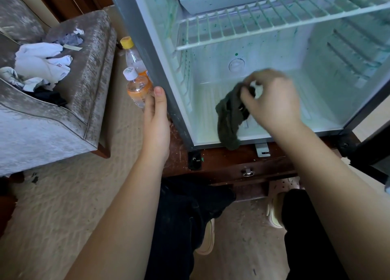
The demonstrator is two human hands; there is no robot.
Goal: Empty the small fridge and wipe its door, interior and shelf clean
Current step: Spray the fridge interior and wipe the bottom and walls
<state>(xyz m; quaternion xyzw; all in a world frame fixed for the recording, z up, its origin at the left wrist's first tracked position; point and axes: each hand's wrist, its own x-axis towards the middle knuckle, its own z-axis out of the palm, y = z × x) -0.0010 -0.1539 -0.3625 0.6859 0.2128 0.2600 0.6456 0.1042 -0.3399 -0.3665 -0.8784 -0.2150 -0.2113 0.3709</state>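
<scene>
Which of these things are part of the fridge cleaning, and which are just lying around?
Job: fridge, wire shelf, dark cloth in right hand, left hand on its frame, two bottles beside it.
Lying about: armchair, clothes on it, slippers.

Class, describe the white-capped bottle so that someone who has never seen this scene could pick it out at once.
Find the open fridge; two orange drink bottles stand outside its left wall. The white-capped bottle is the nearer one, beside the left hand; the yellow-capped bottle stands behind it.
</scene>
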